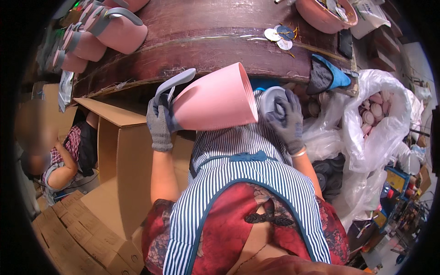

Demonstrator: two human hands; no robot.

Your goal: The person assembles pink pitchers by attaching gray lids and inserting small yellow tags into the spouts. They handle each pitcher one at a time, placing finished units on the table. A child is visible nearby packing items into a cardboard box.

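My left hand, in a grey work glove, is closed round the grey handle end of a pink jug. The jug lies on its side in front of my apron, its wide threaded end facing right. In my gloved right hand is a round grey plastic base, gripped with the fingers over its face. A small gap separates the base from the jug's wide end. The inside of the jug is hidden from this angle.
Several pink jugs with grey handles stand on the dark table at far left. Round tags, a pink bowl and a blue-grey cloth piece are also there. Cardboard boxes, a seated person and plastic bags surround me.
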